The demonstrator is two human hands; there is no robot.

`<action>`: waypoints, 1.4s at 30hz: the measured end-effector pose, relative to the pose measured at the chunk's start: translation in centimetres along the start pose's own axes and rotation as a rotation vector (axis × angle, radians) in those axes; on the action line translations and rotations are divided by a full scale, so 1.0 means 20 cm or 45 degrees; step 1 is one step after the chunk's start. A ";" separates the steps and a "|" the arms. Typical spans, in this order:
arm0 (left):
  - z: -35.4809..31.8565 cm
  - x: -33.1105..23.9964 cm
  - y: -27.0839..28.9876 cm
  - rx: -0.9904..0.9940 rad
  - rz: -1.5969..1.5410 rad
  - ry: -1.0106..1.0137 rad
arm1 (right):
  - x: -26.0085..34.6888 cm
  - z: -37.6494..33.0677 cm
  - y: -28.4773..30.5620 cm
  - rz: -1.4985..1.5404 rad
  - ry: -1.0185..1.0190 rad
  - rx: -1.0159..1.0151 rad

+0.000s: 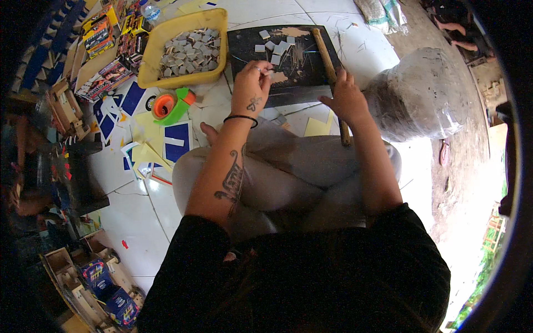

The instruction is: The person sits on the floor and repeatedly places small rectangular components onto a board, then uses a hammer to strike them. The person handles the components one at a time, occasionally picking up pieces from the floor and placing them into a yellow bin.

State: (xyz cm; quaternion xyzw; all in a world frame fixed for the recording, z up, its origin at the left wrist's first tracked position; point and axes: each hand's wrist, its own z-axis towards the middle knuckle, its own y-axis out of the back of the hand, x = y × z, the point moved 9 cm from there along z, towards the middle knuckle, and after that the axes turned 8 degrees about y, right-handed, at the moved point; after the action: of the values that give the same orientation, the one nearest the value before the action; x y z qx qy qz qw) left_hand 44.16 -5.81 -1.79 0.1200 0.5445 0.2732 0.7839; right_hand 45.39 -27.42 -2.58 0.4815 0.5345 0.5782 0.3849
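I sit cross-legged on a white tiled floor. My left hand (252,83) rests on the near edge of a black board (311,69), fingers pinched on a small grey square piece. My right hand (347,97) grips a long wooden stick (327,55) that lies across the board's right side. Several small grey squares (276,49) and thin slivers lie on the board. A yellow tray (166,34) full of grey squares stands to the left of the board.
An orange and green tape dispenser (171,105) lies by the tray. Blue, yellow and white paper sheets (166,141) litter the floor at left, near colourful boxes (102,39). A big clear plastic-wrapped bundle (422,91) sits at right. Wooden models (83,277) stand lower left.
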 end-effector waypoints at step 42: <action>-0.04 0.04 -0.05 -0.309 0.682 -0.160 | 0.28 -0.67 0.27 0.522 0.293 -0.225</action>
State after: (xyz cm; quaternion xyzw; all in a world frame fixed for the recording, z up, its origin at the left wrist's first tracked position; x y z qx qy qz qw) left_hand 43.92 -6.30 -3.30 0.1814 0.4074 0.5253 0.7247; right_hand 31.40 -26.00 3.98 0.4753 0.4132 0.7398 0.2366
